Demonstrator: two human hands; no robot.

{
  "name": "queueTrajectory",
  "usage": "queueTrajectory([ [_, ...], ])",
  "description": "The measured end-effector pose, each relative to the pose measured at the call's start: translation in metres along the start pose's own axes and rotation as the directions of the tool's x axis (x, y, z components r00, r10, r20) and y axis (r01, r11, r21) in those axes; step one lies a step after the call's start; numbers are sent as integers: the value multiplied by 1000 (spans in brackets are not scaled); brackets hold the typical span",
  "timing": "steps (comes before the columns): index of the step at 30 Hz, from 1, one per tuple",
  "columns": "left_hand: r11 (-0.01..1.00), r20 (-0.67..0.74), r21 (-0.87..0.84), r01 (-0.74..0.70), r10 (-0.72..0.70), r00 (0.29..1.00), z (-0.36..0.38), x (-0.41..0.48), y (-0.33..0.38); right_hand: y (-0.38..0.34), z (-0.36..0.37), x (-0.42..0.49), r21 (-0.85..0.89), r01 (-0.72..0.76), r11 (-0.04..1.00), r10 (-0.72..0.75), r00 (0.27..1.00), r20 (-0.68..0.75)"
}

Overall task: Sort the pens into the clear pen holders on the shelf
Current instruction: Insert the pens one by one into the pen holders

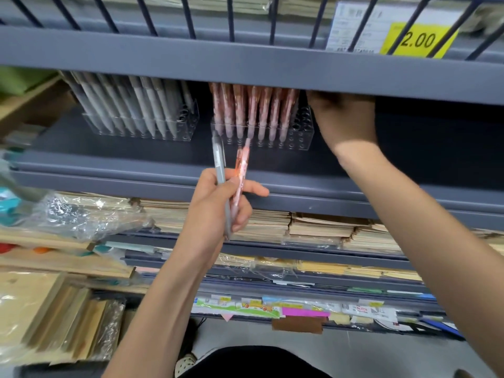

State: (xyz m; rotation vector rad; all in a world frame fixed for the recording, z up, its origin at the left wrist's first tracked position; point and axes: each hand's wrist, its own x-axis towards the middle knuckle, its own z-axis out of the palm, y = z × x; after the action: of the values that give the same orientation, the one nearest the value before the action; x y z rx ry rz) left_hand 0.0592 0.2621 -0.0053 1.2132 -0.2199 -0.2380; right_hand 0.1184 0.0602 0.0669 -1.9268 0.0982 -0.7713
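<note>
At frame centre the left hand (218,205) closes round a slim grey plastic pen (219,167) and a pink patterned pen (241,166). Both look light, stiff, slippery; best pinched mid-barrel. The right hand (345,118) reaches beside the clear pink-pen holder (300,132); its grip is hidden.

A yellow price tag (418,40) reading "2.00" is showing behind the dark bars of the upper shelf rail (245,60), attached to a white label (354,25) whose small print, like that on the bottom-shelf stickers (360,311), is too blurred to read.
</note>
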Motion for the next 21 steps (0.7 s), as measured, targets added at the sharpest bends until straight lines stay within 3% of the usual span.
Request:
queueTrajectory([
  [4, 1000, 67, 14, -26, 25, 997, 8, 2, -3, -4, -8, -35, -87, -70, 994, 96, 933, 346],
  [7, 999, 98, 42, -23, 19, 995, 13, 5, -7, -9, -12, -50, -99, -35, 994, 77, 882, 465],
  [10, 998, 116, 69, -10, 2, 993, 17, 6, -8, -12, -18, -55, -75, -68, 995, 97, 865, 492],
  [12, 995, 114, 101, -7, -5, 993, 19, 7, -9, -9, -21, -53, 5, -124, 992, 109, 888, 446],
  [15, 991, 88, 134, 11, -23, 996, 19, 7, -9, -5, -25, -45, 341, -225, 913, 158, 964, 214],
  [17, 993, 62, 118, 31, -38, 997, 17, 7, -9, -1, -31, -35, 487, -175, 856, 192, 981, 15],
  [21, 993, 7, 100, 58, -59, 998, 14, 7, -7, 8, -40, -15, 536, -22, 844, 174, 956, -235],
])
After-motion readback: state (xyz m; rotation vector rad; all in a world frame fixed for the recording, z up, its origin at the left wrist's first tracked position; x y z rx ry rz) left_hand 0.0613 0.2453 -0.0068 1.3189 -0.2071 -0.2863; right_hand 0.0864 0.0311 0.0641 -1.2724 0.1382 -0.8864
